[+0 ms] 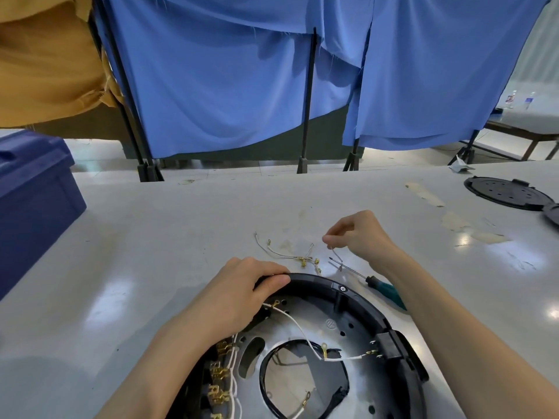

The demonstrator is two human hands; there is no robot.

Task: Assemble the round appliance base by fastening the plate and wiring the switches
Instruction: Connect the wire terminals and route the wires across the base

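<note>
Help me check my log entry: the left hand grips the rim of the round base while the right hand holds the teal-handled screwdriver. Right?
Not quite. The head view shows the right hand pinching a thin wire above the table; the teal-handled screwdriver lies on the table, below that forearm. The left hand does grip the rim of the round base.

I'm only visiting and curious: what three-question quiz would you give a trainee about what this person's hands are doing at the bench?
1. True or false: the left hand holds the round base by its black rim.
2. What does the right hand pinch? A) a thin wire B) pliers C) a bolt
3. Fill in: the screwdriver lies on the ___, beside the base.
Key: 1 true; 2 A; 3 table.
</note>
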